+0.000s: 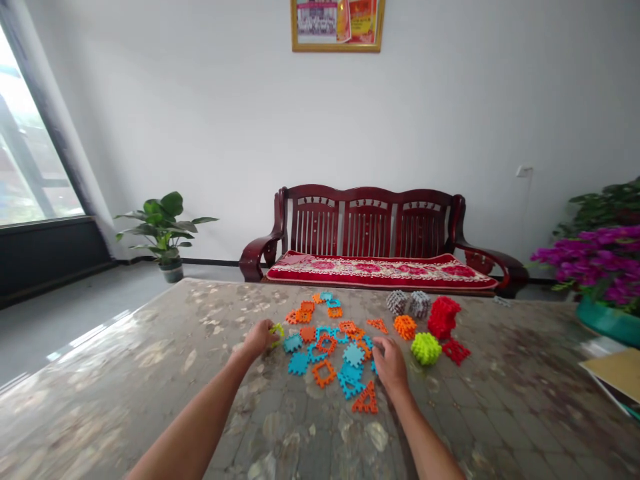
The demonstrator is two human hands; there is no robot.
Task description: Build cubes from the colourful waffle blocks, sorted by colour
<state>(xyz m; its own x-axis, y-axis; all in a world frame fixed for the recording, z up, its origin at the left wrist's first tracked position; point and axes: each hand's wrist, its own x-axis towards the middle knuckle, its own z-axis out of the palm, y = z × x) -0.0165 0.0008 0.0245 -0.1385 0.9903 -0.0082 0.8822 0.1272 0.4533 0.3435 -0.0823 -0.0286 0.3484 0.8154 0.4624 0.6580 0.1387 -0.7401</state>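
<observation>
My left hand is closed on a yellow-green toothed puzzle piece, pinched at the left edge of a loose spread of flat foam-like pieces. Blue pieces and orange pieces lie scattered between my hands, some solid, some open frames, several overlapping. An orange triangle piece is nearest to me. At the right edge of the spread is my right hand, its thumb and fingers slightly apart beside blue and orange pieces. Nothing shows in its fingers, though its palm side is partly hidden.
Right of my right hand stand assembled blocks: yellow-green, orange, red and grey. A flat red piece lies near them. Purple flowers in a teal pot occupy the table's right. A wooden bench is behind.
</observation>
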